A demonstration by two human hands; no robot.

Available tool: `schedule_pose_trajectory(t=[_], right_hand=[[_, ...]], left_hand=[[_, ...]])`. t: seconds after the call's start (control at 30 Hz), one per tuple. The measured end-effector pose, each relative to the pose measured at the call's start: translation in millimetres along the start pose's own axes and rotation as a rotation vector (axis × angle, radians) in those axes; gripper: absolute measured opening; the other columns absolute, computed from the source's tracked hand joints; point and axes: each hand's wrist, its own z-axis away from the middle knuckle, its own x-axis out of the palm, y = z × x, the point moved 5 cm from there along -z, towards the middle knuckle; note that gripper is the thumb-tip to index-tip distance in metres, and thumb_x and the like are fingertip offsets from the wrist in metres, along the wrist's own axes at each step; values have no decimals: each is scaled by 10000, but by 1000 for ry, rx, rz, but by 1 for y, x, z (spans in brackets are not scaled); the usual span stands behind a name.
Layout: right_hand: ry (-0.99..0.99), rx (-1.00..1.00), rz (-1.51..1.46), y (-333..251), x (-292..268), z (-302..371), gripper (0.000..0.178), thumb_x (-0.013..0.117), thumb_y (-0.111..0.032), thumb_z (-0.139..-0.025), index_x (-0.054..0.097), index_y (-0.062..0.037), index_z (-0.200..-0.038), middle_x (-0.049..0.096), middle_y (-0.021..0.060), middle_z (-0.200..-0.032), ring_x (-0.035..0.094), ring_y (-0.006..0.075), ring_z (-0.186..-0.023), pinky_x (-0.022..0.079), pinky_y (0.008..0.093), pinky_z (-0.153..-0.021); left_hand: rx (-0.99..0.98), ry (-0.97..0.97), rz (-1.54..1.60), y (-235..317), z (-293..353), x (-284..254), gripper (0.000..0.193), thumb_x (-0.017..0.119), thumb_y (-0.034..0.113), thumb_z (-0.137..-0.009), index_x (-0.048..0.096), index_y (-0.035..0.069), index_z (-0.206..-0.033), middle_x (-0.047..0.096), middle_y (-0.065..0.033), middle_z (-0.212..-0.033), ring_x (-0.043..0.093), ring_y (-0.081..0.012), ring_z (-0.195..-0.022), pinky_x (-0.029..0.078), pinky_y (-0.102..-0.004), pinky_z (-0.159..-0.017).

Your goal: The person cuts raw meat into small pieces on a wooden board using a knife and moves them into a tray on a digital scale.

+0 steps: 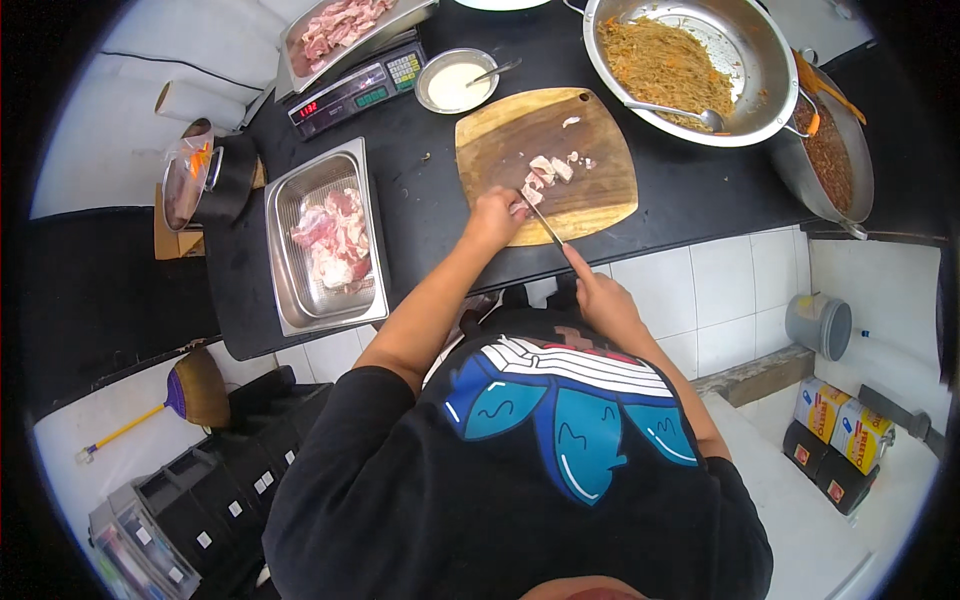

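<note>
A wooden cutting board [590, 215] lies near the front edge of the black table. On it sit several pale pink pieces of raw meat [541, 172], with small white scraps beyond them. My left hand [495, 220] is closed at the board's left front, its fingertips pinching a piece of meat. My right hand [606, 302] grips the handle of a knife [546, 224]. The blade slants up and left from that hand, its tip at the meat beside my left fingers. Left of the board, a perforated steel pan [283, 240] holds larger chunks of raw meat [335, 240].
A digital scale [350, 95] bears a steel tray [400, 20] of cut meat. Behind the board stands a bowl [425, 88] of white liquid with a spoon. At the right are a large steel basin [745, 135] of shredded food and a pot [800, 180] of brown food. A dark pot [235, 175] stands left.
</note>
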Motion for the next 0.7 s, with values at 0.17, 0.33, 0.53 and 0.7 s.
schedule_pose_trajectory(t=[0.17, 0.33, 0.53, 0.7], right_hand=[[-3, -25, 4, 7, 10, -6, 626, 494, -128, -906, 277, -292, -1470, 611, 207, -697, 620, 400, -640, 494, 522, -602], [1, -62, -54, 5, 20, -52, 630, 483, -123, -901, 276, -305, -1468, 620, 240, -733, 618, 420, -675, 483, 539, -621], [-15, -84, -69, -2, 22, -77, 641, 477, -115, -901, 261, -316, -1469, 626, 243, -749, 622, 423, -730, 475, 538, -671], [-122, -6, -57, 12, 13, -34, 645, 474, -112, -904, 244, -314, -1472, 631, 248, -769, 618, 430, -728, 466, 550, -672]], left_hand=[[-8, 27, 17, -2, 1, -1, 168, 742, 138, -724, 688, 29, -839, 636, -165, -812, 632, -349, -728, 511, -412, -666], [67, 22, 88, -3, -2, -5, 137, 731, 96, -720, 697, 18, -827, 640, -161, -786, 640, -335, -708, 519, -395, -660], [1, 60, 46, -10, -1, -1, 149, 731, 95, -709, 704, 21, -835, 652, -158, -788, 651, -323, -718, 528, -384, -670], [-22, 89, 49, -13, 3, 3, 153, 727, 91, -698, 704, 22, -833, 659, -158, -813, 653, -323, -733, 532, -388, -680]])
